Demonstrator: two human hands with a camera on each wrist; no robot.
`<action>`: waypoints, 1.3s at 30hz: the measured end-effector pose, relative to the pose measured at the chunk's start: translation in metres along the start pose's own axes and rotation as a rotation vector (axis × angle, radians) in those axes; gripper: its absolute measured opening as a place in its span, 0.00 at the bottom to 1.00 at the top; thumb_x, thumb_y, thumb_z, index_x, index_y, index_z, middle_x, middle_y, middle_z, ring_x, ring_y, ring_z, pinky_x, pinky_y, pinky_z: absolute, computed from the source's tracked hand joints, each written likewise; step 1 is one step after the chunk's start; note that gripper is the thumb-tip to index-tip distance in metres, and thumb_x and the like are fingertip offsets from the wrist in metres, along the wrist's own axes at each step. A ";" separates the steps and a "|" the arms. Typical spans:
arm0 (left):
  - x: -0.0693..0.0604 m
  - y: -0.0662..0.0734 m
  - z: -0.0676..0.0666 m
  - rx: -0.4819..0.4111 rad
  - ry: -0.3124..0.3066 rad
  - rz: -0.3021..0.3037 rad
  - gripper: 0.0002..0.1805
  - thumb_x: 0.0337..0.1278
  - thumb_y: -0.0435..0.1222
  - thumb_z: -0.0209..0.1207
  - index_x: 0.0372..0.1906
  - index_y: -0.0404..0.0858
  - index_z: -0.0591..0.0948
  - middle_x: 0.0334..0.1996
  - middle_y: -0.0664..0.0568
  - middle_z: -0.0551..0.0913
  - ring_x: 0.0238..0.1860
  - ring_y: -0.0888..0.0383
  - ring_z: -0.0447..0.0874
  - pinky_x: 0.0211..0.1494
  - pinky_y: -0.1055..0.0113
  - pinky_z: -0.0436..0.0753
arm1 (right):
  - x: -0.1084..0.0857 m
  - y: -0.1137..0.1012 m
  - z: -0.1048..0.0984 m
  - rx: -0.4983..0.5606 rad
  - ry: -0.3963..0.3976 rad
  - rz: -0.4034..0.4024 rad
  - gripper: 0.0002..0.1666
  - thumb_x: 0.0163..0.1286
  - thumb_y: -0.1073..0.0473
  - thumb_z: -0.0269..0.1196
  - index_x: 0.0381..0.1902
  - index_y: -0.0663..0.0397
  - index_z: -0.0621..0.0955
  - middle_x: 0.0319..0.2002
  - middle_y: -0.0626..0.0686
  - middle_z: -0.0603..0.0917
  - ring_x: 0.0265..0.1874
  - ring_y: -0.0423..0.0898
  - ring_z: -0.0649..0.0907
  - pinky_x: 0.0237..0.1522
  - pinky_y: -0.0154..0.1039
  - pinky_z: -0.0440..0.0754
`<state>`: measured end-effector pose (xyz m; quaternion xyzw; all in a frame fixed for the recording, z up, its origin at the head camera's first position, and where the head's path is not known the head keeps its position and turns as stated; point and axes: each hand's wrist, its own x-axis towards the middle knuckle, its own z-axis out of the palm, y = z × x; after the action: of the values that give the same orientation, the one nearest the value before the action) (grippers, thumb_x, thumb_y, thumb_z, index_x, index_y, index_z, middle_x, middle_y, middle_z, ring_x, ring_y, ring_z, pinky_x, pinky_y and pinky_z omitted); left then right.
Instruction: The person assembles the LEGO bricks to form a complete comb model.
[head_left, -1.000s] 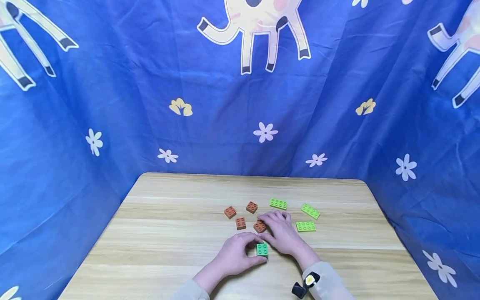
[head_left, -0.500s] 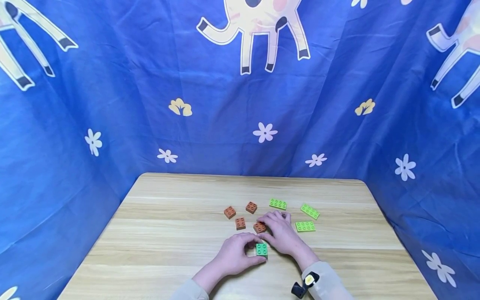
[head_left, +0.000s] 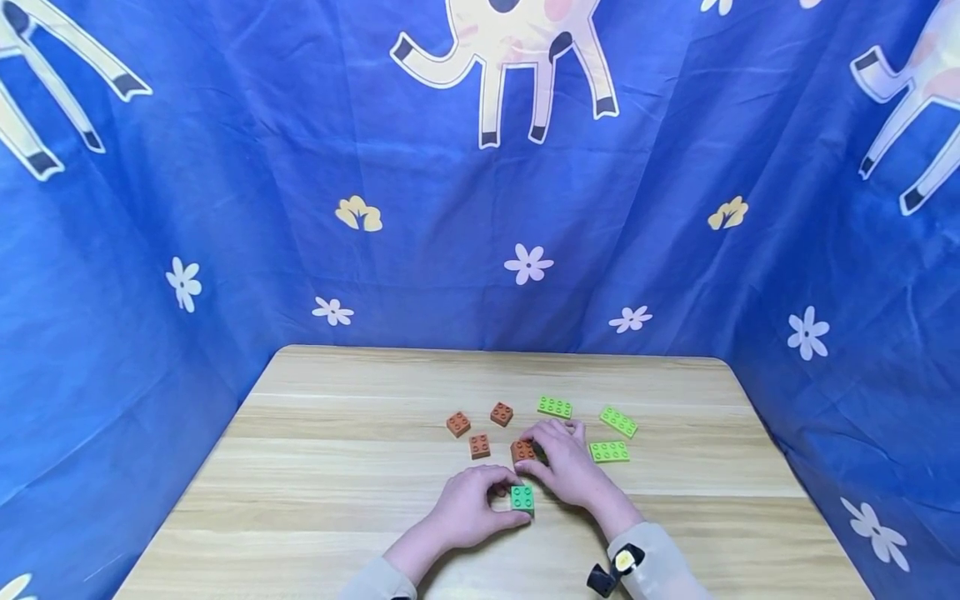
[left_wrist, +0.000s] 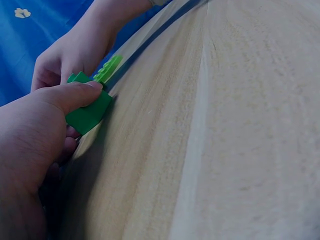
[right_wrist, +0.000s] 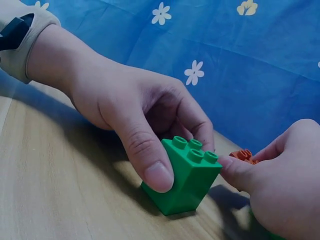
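green brick (head_left: 522, 498) in the left hand (head_left: 469, 510)

The green toy brick (head_left: 522, 499) over there looks like smooth, softly glossy plastic, the brown bricks (head_left: 522, 452) and lime bricks (head_left: 555, 407) plastic too. The tabletop's (head_left: 330, 475) wood grain looks smooth, the curtain (head_left: 435, 208) creased, faintly shiny cloth, the sleeve (head_left: 663, 565) matt fabric.

The left hand (head_left: 472, 508) and right hand (head_left: 566, 467) are bare; pale grey sleeves (head_left: 666, 573); right cuff (head_left: 647, 533) bears a black fitting (head_left: 600, 581), left cuff (right_wrist: 20, 69) seemingly another.
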<state>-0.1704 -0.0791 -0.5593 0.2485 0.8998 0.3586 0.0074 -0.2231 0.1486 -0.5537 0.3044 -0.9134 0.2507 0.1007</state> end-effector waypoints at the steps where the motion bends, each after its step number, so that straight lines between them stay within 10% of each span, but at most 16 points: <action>1: 0.000 0.000 0.000 -0.004 -0.002 0.001 0.26 0.50 0.62 0.76 0.51 0.56 0.87 0.41 0.74 0.83 0.43 0.66 0.80 0.51 0.58 0.79 | 0.000 0.000 -0.001 0.003 0.001 0.003 0.23 0.70 0.41 0.71 0.57 0.43 0.82 0.53 0.42 0.85 0.61 0.46 0.80 0.68 0.63 0.60; 39: 0.002 -0.002 0.000 -0.048 -0.004 -0.016 0.23 0.49 0.60 0.77 0.49 0.59 0.87 0.39 0.75 0.82 0.42 0.67 0.80 0.50 0.60 0.78 | -0.014 -0.018 -0.031 0.143 0.020 -0.033 0.24 0.73 0.40 0.70 0.59 0.44 0.83 0.54 0.37 0.84 0.55 0.37 0.82 0.62 0.51 0.67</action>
<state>-0.1727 -0.0790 -0.5603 0.2417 0.8929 0.3795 0.0182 -0.1995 0.1595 -0.5244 0.3235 -0.8869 0.3168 0.0921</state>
